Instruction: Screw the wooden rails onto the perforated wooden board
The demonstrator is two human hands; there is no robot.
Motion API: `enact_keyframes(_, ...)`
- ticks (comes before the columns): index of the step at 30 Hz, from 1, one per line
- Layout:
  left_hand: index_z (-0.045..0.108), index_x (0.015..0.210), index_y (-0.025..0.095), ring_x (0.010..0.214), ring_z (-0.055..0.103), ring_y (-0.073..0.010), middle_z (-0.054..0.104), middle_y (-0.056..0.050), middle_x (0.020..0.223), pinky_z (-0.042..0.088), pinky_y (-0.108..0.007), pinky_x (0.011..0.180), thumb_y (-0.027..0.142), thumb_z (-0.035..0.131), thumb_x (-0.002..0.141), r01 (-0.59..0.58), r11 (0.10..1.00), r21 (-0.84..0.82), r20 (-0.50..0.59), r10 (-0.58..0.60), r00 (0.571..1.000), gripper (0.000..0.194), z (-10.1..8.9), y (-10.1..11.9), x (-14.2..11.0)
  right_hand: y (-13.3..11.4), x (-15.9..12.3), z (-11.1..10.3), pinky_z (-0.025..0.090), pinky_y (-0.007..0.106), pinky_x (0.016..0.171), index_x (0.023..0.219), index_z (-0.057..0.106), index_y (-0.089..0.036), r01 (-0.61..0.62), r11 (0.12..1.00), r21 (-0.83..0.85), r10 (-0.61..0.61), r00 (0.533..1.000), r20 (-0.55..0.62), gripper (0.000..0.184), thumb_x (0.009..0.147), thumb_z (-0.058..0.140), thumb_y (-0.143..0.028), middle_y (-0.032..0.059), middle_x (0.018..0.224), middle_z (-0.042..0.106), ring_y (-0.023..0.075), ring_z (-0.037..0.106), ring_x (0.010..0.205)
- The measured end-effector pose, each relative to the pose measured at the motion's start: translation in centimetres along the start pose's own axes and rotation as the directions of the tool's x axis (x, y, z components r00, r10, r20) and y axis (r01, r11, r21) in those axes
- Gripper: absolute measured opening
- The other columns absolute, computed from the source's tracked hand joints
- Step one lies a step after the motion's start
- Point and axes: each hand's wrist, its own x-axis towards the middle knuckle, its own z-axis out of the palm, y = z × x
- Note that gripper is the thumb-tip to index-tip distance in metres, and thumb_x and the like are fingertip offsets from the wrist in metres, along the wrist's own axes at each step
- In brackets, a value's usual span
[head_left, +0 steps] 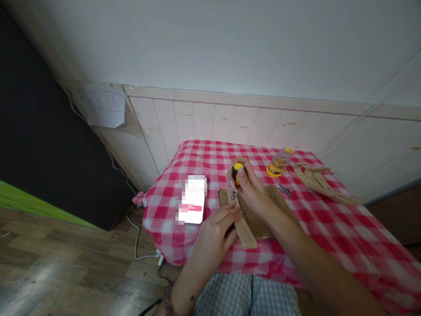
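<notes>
My right hand is closed around a screwdriver with a yellow and black handle, held upright with its tip down on a flat wooden board. A pale wooden strip lies along the board's left edge. My left hand rests on that strip with its fingers pressed down on the wood, steadying it. Whatever is under the screwdriver's tip is hidden by my fingers.
The small table has a red and white checked cloth. A phone with a lit screen lies left of the board. A clear bit holder with a yellow base, loose screws and curved wooden pieces sit at the back right. A cable runs over the floor.
</notes>
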Motion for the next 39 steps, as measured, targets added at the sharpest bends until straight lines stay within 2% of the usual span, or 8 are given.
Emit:
enact_keyframes(6, 0.066, 0.123, 0.017, 0.128, 0.062, -0.0248, 0.07, -0.011, 0.128, 0.053, -0.047, 0.109, -0.001, 0.056, 0.089, 0.013, 1.0, 0.0, -0.005, -0.013, 1.0, 0.039, 0.1, 0.0, -0.2, -0.6, -0.2, -0.1, 0.043, 0.03, 0.057, 0.104, 0.058, -0.026, -0.073, 0.997, 0.037, 0.076, 0.994, -0.074, 0.043, 0.101, 0.034, -0.061, -0.0016, 0.073, 0.04, 0.0175, 0.04, 0.062)
enact_keyframes(14, 0.065, 0.123, 0.017, 0.127, 0.063, -0.025, 0.07, -0.011, 0.129, 0.055, -0.048, 0.107, 0.0, 0.057, 0.089, 0.002, 1.0, 0.023, -0.008, -0.002, 1.0, 0.039, 0.1, -0.1, -0.2, -3.3, -1.7, -4.5, 0.048, 0.033, 0.065, 0.101, 0.06, -0.031, 0.148, 0.962, -0.228, -0.224, 0.908, -0.355, 0.031, 0.102, 0.038, -0.053, -0.0007, 0.073, 0.045, 0.0194, 0.05, 0.066)
enact_keyframes(16, 0.065, 0.123, 0.017, 0.127, 0.063, -0.0246, 0.07, -0.011, 0.129, 0.055, -0.047, 0.107, 0.0, 0.057, 0.089, -0.001, 1.0, 0.027, -0.004, 0.001, 1.0, 0.038, 0.0, -0.1, -0.2, -3.9, -2.8, -7.4, 0.05, 0.036, 0.073, 0.102, 0.062, -0.029, 0.105, 0.867, -0.487, -0.308, 0.881, -0.359, 0.027, 0.098, 0.05, -0.053, 0.0019, 0.081, 0.056, 0.021, 0.057, 0.077)
enact_keyframes(19, 0.065, 0.122, 0.016, 0.126, 0.064, -0.0243, 0.07, -0.012, 0.128, 0.056, -0.046, 0.106, -0.001, 0.057, 0.089, -0.01, 1.0, 0.023, -0.004, 0.01, 1.0, 0.038, -0.1, -0.1, -0.1, -3.5, -4.9, -12.2, 0.053, 0.039, 0.07, 0.098, 0.066, -0.024, -0.156, 0.635, -0.756, -0.136, 0.941, -0.309, 0.032, 0.091, 0.059, -0.054, 0.0071, 0.087, 0.068, 0.0238, 0.064, 0.076)
enact_keyframes(26, 0.066, 0.121, 0.018, 0.125, 0.065, -0.0242, 0.071, -0.01, 0.127, 0.057, -0.047, 0.105, -0.002, 0.059, 0.088, 0.002, 0.999, 0.045, -0.004, -0.002, 1.0, 0.039, 0.0, 0.0, 0.0, 0.5, -8.7, -18.1, 0.055, 0.047, 0.071, 0.085, 0.069, -0.021, -0.317, 0.266, -0.911, 0.08, 0.949, -0.306, 0.029, 0.084, 0.054, -0.046, 0.0136, 0.084, 0.076, 0.032, 0.071, 0.077)
enact_keyframes(31, 0.068, 0.119, 0.018, 0.123, 0.067, -0.024, 0.072, -0.009, 0.127, 0.058, -0.045, 0.104, -0.005, 0.062, 0.084, 0.012, 0.998, 0.064, -0.038, -0.01, 0.999, 0.042, 0.2, 0.3, 0.1, -1.3, -7.2, -14.2, 0.053, 0.045, 0.074, 0.089, 0.066, -0.02, -0.179, 0.158, -0.971, -0.162, 0.965, -0.204, 0.03, 0.092, 0.046, -0.042, 0.0157, 0.089, 0.076, 0.0329, 0.071, 0.086)
enact_keyframes(35, 0.068, 0.12, 0.02, 0.125, 0.065, -0.0233, 0.071, -0.008, 0.129, 0.057, -0.045, 0.105, -0.007, 0.058, 0.084, 0.013, 0.997, 0.074, -0.025, -0.011, 1.0, 0.046, 0.2, 0.3, 0.2, -3.3, -4.9, -7.0, 0.045, 0.033, 0.059, 0.092, 0.066, -0.021, 0.069, 0.007, -0.998, 0.022, 0.997, 0.069, 0.027, 0.1, 0.047, -0.038, 0.0088, 0.083, 0.075, 0.0253, 0.069, 0.072)
enact_keyframes(39, 0.068, 0.12, 0.019, 0.123, 0.067, -0.0237, 0.071, -0.008, 0.129, 0.057, -0.045, 0.105, -0.008, 0.056, 0.083, 0.011, 0.996, 0.09, -0.004, -0.011, 1.0, 0.047, 0.3, 0.2, 0.3, -3.0, -2.9, -2.1, 0.045, 0.033, 0.061, 0.103, 0.068, -0.017, 0.296, -0.228, -0.928, 0.199, 0.947, 0.253, 0.023, 0.101, 0.052, -0.034, 0.012, 0.088, 0.077, 0.0284, 0.071, 0.081)
